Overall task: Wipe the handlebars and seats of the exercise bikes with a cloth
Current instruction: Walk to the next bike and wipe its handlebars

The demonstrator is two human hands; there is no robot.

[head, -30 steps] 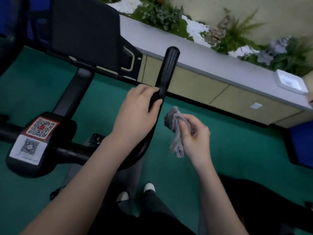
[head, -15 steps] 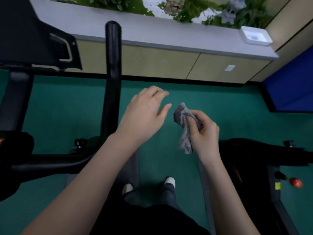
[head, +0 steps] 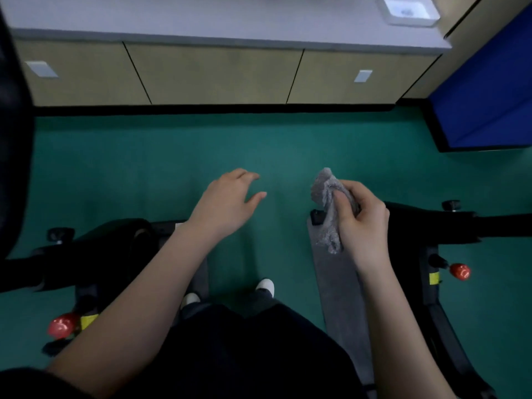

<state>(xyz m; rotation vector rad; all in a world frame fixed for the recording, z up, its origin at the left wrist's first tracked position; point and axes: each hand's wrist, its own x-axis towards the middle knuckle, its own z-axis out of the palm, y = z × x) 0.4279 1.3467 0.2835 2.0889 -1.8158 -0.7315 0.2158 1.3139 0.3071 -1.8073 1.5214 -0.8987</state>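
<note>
My right hand [head: 358, 223] grips a crumpled grey cloth [head: 326, 203], which sticks out above and below the fingers. My left hand [head: 227, 204] hovers over the green floor with relaxed, spread fingers, holding nothing. A black exercise bike [head: 95, 243] stands at the lower left, its red knob [head: 60, 325] low on the frame. A second black bike [head: 431, 226] stands at the right, with a red knob [head: 460, 271]. No handlebar or seat shows plainly; a dark shape [head: 13, 139] fills the left edge.
I stand between the two bikes, my white shoes [head: 264, 284] on the green floor [head: 259, 145]. A grey base plate [head: 339, 289] lies by the right bike. Beige cabinets [head: 213, 73] under a grey ledge run along the back, with a white tray [head: 408, 10] on it. A blue panel [head: 483, 93] stands at the right.
My left hand let go of the left bike's handlebar and now hangs free. The view swung right and down, so the handlebar left the view and the right bike came in.
</note>
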